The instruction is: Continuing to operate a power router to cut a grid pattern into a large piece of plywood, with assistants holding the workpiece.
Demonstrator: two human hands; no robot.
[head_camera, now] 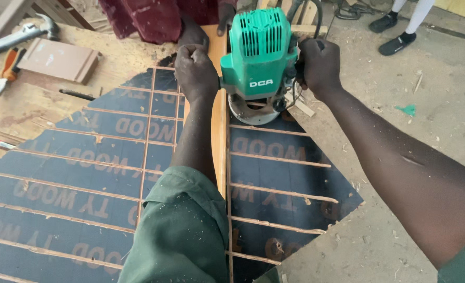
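A green hand router stands upright on a dark plywood panel cut with a grid of pale grooves. My left hand is closed on its left handle and my right hand grips its right handle. The router's round base rests beside a long pale wooden strip lying down the panel as a guide. Another person's two hands press on the far end of that strip.
On the worn bench at the left lie a hammer, orange-handled pliers, a brown flat block and a dark pencil-like tool. A person in a maroon garment stands opposite. Someone's feet show on the dusty floor at the right.
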